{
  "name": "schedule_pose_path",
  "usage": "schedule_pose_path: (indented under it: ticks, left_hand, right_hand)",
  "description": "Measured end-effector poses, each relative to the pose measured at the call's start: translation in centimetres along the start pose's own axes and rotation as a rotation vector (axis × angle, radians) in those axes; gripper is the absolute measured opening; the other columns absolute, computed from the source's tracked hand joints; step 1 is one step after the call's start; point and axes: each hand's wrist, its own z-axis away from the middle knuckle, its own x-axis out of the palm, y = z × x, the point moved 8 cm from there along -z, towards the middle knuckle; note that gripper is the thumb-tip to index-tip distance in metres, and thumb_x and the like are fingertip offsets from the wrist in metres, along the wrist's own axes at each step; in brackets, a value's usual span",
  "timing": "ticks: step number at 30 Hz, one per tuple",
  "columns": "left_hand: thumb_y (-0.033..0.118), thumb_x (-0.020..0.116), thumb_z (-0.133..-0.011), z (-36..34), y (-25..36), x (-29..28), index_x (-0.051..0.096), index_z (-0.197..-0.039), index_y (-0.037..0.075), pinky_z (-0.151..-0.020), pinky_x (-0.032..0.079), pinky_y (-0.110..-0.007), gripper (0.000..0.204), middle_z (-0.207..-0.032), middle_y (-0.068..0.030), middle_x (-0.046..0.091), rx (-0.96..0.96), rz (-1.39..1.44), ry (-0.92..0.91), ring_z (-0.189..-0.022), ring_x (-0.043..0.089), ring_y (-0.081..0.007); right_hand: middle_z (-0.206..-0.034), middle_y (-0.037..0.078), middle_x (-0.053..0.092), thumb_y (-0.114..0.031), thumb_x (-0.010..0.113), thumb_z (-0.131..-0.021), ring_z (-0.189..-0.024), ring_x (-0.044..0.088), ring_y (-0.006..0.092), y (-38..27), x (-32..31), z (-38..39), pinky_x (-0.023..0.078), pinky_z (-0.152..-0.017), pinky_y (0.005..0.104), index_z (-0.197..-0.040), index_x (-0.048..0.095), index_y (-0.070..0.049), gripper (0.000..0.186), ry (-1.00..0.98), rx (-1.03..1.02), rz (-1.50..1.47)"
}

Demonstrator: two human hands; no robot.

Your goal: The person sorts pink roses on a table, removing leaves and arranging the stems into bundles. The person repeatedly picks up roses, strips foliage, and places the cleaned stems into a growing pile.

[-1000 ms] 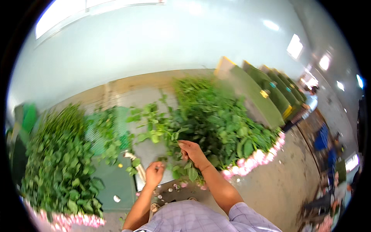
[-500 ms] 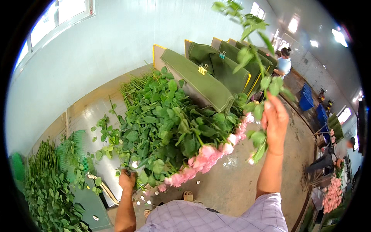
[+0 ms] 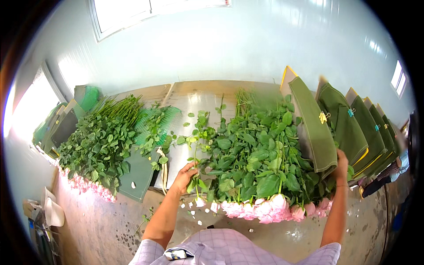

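Note:
My left hand (image 3: 184,178) is closed around the stem of a rose (image 3: 200,202), whose pink bloom hangs just below the fingers. The leafy stem reaches up beside a big pile of pink roses (image 3: 265,163), with blooms toward me and stems toward the wall. My right hand (image 3: 342,167) is at the lower corner of a green fabric divider (image 3: 311,119), to the right of the pile. Its fingers are mostly hidden there, so what they hold is unclear. Some green leaves show just beside that hand.
More green dividers (image 3: 375,128) with coloured clips stand in a row to the right. Another rose bundle (image 3: 104,145) lies on the left by green netting (image 3: 161,121). Petals litter the floor near a white bucket (image 3: 54,211). A person (image 3: 393,170) is at the far right.
My view has swung left. My right hand has come down from holding up a leafy rose stem to the divider's corner. My left hand now has a rose in its fingers.

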Motion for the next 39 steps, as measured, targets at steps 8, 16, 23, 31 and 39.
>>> schedule_pose_path:
  ticks: [8,16,23,31,39]
  left_hand:
    - [0.004,0.063,-0.084,6.0,2.8,7.6,0.048,-0.128,0.007,-0.066,0.041,-0.018,0.047,-0.076,0.0051,0.051,0.438,-0.161,-0.197,-0.069,0.047,-0.0043]
    - [0.024,0.076,-0.070,19.9,5.6,23.3,0.050,-0.125,0.004,-0.081,0.048,-0.039,0.064,-0.122,-0.0167,0.049,1.108,-0.841,-0.721,-0.099,0.056,-0.0335]
    - [0.010,0.074,-0.069,17.8,3.4,21.6,0.056,-0.111,0.002,-0.080,0.048,-0.031,0.046,-0.105,-0.0126,0.054,0.851,-0.599,-0.534,-0.094,0.056,-0.0221]
    - [-0.001,0.053,-0.079,8.8,-12.5,-10.4,0.052,-0.102,0.002,-0.045,0.038,-0.022,0.023,-0.069,0.0005,0.048,0.344,-0.544,0.387,-0.054,0.045,-0.0091]
    - [0.001,0.060,-0.075,19.4,-29.7,-15.8,0.051,-0.097,0.000,-0.043,0.045,-0.027,0.024,-0.070,-0.0092,0.058,-0.173,-0.621,0.750,-0.051,0.054,-0.0152]
  right_hand:
    - [-0.084,0.006,0.060,-0.020,0.049,-0.093,-0.068,0.054,0.0105,-16.6,-9.2,4.2,0.045,-0.059,0.0235,-0.108,0.058,0.002,0.028,0.330,0.260,-0.645]
    - [-0.092,0.010,0.062,-0.012,0.053,-0.091,-0.079,0.062,0.0149,-30.2,-0.2,14.4,0.050,-0.069,0.0271,-0.127,0.043,0.002,0.040,-0.131,0.395,-0.907]
    - [-0.077,0.002,0.055,-0.012,0.045,-0.095,-0.058,0.051,0.0083,-15.4,-11.8,21.0,0.043,-0.051,0.0214,-0.124,0.046,0.000,0.032,0.542,0.457,-0.809]
    - [-0.072,0.003,0.059,-0.013,0.045,-0.095,-0.060,0.051,0.0106,4.3,-24.4,19.6,0.042,-0.053,0.0243,-0.121,0.053,-0.004,0.028,0.622,0.445,-0.228]
    - [-0.081,0.018,0.063,-0.023,0.049,-0.091,-0.076,0.060,0.0363,21.2,-16.8,3.8,0.047,-0.066,0.0418,-0.120,0.052,-0.009,0.032,0.273,0.359,0.083]
